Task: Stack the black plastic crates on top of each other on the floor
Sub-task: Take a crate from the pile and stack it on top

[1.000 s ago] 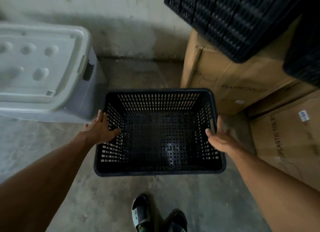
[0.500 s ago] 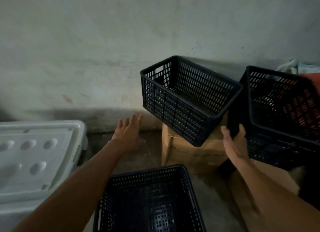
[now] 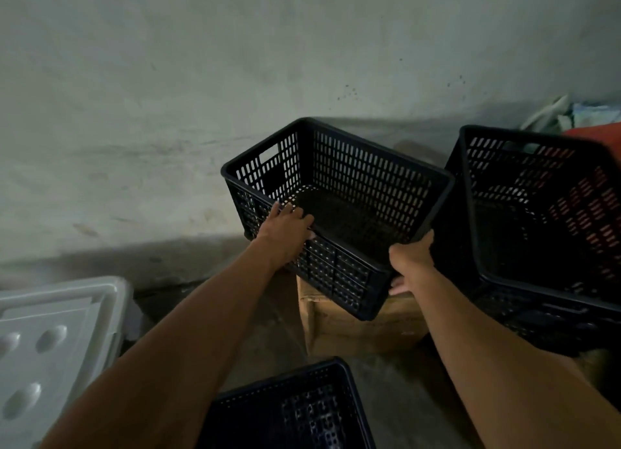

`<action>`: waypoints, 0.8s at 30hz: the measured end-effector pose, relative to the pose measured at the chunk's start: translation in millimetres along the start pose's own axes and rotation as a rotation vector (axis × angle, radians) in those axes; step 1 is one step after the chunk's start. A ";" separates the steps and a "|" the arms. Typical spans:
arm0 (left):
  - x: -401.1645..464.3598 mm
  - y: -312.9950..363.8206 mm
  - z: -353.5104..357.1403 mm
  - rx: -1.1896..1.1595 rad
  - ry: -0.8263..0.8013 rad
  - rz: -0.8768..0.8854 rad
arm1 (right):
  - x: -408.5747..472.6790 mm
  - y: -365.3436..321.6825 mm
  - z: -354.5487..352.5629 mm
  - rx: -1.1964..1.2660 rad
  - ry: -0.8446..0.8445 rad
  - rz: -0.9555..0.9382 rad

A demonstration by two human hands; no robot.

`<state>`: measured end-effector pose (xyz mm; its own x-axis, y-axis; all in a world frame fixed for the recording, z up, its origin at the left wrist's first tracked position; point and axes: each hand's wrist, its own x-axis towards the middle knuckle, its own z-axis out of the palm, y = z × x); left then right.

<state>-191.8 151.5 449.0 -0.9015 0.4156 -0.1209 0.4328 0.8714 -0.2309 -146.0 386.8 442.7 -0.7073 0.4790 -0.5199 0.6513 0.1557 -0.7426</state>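
Observation:
A black perforated plastic crate (image 3: 349, 183) sits tilted on a cardboard box (image 3: 353, 327) by the wall. My left hand (image 3: 285, 233) grips its near rim at the left, fingers curled over the edge. At the crate's near right corner my right hand (image 3: 411, 264) holds rim and side. Another black crate (image 3: 289, 411) stands on the floor at the bottom of the view, empty. A third black crate (image 3: 537, 233) rests at the right, beside the held one.
A white plastic bin with a dimpled lid (image 3: 50, 348) stands at lower left. A grey concrete wall (image 3: 235, 79) runs behind everything. Red and white items (image 3: 588, 126) lie behind the right crate. Bare concrete floor (image 3: 268, 331) shows between bin and box.
Both hands have left the floor crate and come up to the crate on the cardboard box, where they now grip its near rim. The view has lifted towards the wall.

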 end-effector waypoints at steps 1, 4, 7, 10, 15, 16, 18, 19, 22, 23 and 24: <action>3.3 -1.2 0.2 0.003 0.022 0.000 | 3.0 -0.1 4.0 0.045 0.005 0.023; 6.2 -2.0 -8.5 -0.069 0.049 -0.027 | 7.8 -4.7 6.0 0.057 0.008 0.038; -3.4 4.9 -16.4 -0.064 0.088 0.003 | 5.1 -7.5 -1.6 -0.051 0.050 0.046; -19.2 15.3 -25.7 -0.051 0.057 0.111 | 5.4 -13.4 -18.1 -0.290 0.094 0.011; -61.8 7.7 -2.8 -0.243 0.018 0.168 | 13.3 -17.6 -41.2 -0.629 0.048 -0.088; -68.1 -4.1 4.3 -0.248 0.047 0.055 | 14.6 -18.2 -42.3 -0.671 0.032 -0.120; -75.9 -36.8 18.4 -0.239 0.068 -0.275 | 20.2 -19.5 -42.0 -0.795 0.035 -0.190; -78.0 -54.3 25.8 -0.241 0.024 -0.446 | 24.2 -20.5 -41.7 -0.874 0.050 -0.221; -81.7 -93.2 41.4 -0.421 -0.162 -0.725 | 37.4 -28.3 -43.5 -1.008 0.047 -0.293; -82.0 -100.0 46.1 -0.491 -0.158 -0.755 | 43.3 -32.7 -44.9 -1.026 0.038 -0.330; -82.2 -104.9 50.6 -0.512 -0.127 -0.755 | 50.7 -36.7 -46.1 -1.038 0.037 -0.379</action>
<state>-162.6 12.8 434.3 -0.9218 -0.3161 -0.2244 -0.3549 0.9211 0.1604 -193.1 445.2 463.1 -0.9122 0.2701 -0.3081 0.3207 0.9386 -0.1268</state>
